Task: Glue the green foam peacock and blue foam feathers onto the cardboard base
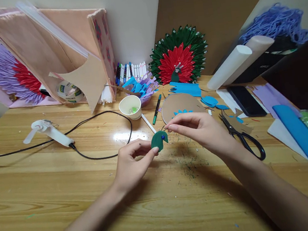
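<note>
Holding: green cutout [156, 141] is gripped by left hand [132, 162] | right hand [199, 127] is arched beside it, fingertips [170, 127] pinched, contents indiscernible

Bare forearms [98, 210], slender fingers [149, 156], dark speck [140, 144] on left hand [129, 166]

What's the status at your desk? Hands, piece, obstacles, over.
Left hand holding green piece, blue bead on it. Right hand pinched near its edge. Scissors off right, not blocking.

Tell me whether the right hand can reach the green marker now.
Probably yes: the green marker lies uncovered just beyond the right hand, though that hand is pinched close beside the green cutout.
</note>
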Demonstrator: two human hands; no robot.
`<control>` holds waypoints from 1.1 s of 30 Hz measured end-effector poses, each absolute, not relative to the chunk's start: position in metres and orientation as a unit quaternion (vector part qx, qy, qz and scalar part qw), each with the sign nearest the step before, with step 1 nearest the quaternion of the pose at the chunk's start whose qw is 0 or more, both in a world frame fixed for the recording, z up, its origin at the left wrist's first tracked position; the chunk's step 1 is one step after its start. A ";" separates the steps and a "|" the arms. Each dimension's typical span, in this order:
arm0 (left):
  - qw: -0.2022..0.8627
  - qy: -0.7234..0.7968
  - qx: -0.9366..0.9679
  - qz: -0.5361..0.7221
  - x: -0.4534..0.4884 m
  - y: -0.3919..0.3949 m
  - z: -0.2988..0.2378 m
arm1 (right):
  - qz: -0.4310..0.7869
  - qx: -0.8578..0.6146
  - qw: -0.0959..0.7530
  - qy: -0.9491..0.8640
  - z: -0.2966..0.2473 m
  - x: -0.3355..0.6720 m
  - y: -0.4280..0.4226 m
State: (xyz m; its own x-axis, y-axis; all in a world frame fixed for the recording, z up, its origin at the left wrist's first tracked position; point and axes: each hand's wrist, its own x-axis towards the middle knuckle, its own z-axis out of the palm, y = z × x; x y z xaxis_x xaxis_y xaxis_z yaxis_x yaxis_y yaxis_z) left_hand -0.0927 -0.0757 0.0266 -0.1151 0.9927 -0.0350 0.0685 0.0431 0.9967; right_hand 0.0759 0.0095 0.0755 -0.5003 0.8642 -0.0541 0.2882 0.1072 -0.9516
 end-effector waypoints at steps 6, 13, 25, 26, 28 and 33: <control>0.496 0.551 0.460 0.488 -0.093 -0.075 0.024 | 0.526 -0.427 0.263 -0.687 0.071 0.076 0.010; 0.519 0.543 0.454 0.479 -0.094 -0.073 0.022 | 0.486 -0.421 0.277 -0.714 0.068 0.078 0.012; 0.506 0.540 0.487 0.463 -0.093 -0.073 0.020 | 0.471 -0.406 0.249 -0.743 0.068 0.079 0.012; 0.504 0.540 0.490 0.463 -0.093 -0.073 0.020 | 0.467 -0.404 0.248 -0.747 0.068 0.079 0.012; 0.501 0.541 0.494 0.461 -0.093 -0.073 0.020 | 0.457 -0.402 0.244 -0.755 0.069 0.080 0.012; 0.501 0.543 0.494 0.459 -0.093 -0.072 0.019 | 0.439 -0.398 0.241 -0.769 0.070 0.082 0.011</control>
State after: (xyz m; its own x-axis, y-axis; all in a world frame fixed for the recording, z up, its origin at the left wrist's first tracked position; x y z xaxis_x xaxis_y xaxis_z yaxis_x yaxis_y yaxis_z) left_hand -0.0934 -0.0723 0.0191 -0.0107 0.9958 -0.0904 0.0766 0.0910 0.9929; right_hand 0.0815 0.0107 0.0703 -0.5675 0.8231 0.0209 0.4011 0.2985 -0.8660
